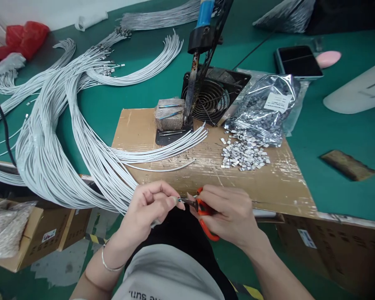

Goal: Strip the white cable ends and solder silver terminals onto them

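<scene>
While the left hand (pixel 153 206) pinches a wire end (pixel 179 200), scissors (pixel 203 208) gripped in the right hand (pixel 229 212), blades (pixel 190 202) between the hands.

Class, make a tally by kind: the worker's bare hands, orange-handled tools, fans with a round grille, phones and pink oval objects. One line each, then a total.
Hands: 2 (left hand, right hand)
Orange-handled tool: 1
Fan: 1
Phone: 1
Pink oval object: 1
Total: 6
</scene>
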Motion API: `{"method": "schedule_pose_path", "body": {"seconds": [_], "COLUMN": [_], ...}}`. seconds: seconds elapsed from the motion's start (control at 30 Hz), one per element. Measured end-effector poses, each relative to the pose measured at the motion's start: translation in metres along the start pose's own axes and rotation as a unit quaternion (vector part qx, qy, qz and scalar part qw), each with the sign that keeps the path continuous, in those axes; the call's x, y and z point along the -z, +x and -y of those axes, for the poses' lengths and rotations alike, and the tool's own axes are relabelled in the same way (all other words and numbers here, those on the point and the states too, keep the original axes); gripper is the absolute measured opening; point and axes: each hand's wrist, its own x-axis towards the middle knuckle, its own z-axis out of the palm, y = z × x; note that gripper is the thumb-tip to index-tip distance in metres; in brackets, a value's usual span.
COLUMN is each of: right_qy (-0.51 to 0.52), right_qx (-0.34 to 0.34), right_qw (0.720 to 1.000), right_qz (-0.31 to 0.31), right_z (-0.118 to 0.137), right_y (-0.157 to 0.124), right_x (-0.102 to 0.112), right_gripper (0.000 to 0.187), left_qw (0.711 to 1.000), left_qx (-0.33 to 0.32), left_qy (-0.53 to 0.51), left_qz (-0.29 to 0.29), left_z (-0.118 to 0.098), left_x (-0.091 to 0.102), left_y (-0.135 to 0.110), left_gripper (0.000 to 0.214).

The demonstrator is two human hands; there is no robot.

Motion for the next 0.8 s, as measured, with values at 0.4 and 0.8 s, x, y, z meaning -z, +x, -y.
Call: {"method": "schedule_pose_path", "body": {"seconds": [0.4, 0.8], "right_qy": [0.125, 0.143], "right_qx": [-0.153, -0.145], "right_qw": [0.955, 0.977], "right_qz": [-0.220, -0.061], "right_z": [0.015, 0.008], "right_y": [-0.007, -0.011], "right_x": [-0.026, -0.013], "right_gripper": [0.042, 0.038], "left_qw": [0.998, 0.997], "left_qx": [-0.041, -0.046], "left_qy": [0.012, 0.012], "left_qz": [-0.046, -0.054], "left_z": [0.009, 0.009], "left_x": [-0.004, -0.002], "left_y": [-0.002, -0.006], "left_gripper": [0.023, 0.023]}}
